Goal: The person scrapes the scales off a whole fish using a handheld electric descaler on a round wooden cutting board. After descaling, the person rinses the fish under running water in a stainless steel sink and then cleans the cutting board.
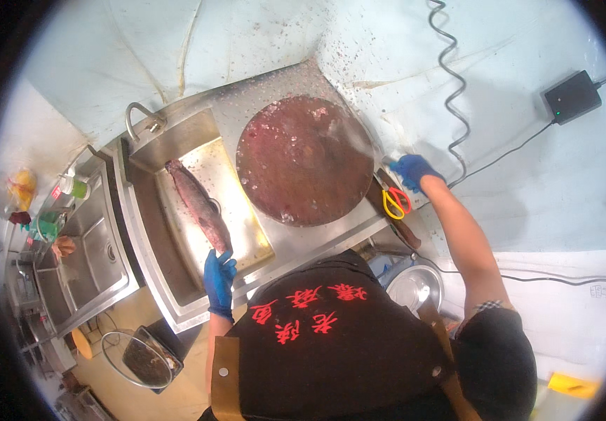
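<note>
A whole fish [198, 205] lies lengthwise in the stainless steel sink [234, 205], its skin reddish and dark. My left hand [220, 281], in a blue glove, grips the fish by its tail end over the near part of the sink. To the right, my blue-gloved right hand [416, 171] is beside the wall, just past the edge of the counter; blur hides whether its fingers hold anything. Just below it are scissors [396, 202] with yellow and red handles. A long tool with a brown handle [407, 236] is beneath the scissors.
A thick round chopping block [305, 168], wet and specked with bits, stands right of the sink. The faucet [137, 113] curves over the sink's far-left corner. A coiled cable [455, 79] hangs on the wall. Below the counter sits a metal bowl [413, 287]; another sink [92, 263] is farther left.
</note>
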The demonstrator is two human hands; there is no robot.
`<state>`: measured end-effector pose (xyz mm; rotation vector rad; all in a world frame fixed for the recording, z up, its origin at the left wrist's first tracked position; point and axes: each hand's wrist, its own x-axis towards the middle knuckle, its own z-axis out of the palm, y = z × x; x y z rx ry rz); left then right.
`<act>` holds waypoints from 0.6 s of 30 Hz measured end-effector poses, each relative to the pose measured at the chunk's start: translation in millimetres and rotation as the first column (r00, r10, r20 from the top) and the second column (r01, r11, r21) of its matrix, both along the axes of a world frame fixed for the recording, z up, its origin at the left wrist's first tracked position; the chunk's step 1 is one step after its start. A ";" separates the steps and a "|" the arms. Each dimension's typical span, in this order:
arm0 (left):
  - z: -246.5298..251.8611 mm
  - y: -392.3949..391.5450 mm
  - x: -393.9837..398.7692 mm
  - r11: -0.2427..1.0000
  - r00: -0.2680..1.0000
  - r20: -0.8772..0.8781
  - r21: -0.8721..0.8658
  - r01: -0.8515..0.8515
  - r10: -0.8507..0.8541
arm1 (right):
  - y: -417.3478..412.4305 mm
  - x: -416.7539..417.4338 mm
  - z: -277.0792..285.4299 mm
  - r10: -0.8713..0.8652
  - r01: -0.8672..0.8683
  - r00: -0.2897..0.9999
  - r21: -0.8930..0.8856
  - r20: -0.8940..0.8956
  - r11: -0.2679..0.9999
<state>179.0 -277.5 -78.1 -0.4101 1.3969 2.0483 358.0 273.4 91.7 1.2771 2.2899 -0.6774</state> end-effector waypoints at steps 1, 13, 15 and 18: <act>-4.7 -5.8 -2.4 1.000 1.000 -0.009 0.016 -0.013 0.013 | 2.7 -5.9 -3.6 0.021 -0.021 1.000 0.009 0.003 1.000; 14.6 -14.5 -3.0 0.997 0.996 -0.057 0.037 -0.067 0.069 | 37.7 -65.7 -24.5 0.134 -0.119 0.983 0.121 -0.126 0.985; 12.6 -15.0 -3.7 0.996 0.996 -0.048 0.039 -0.076 0.078 | 36.7 -74.5 -28.7 0.208 -0.176 0.965 0.193 -0.157 0.965; 9.8 -13.9 -3.8 0.994 0.994 -0.035 0.034 -0.100 0.101 | 56.0 -101.0 -22.9 0.048 -0.033 0.994 0.149 -0.101 0.988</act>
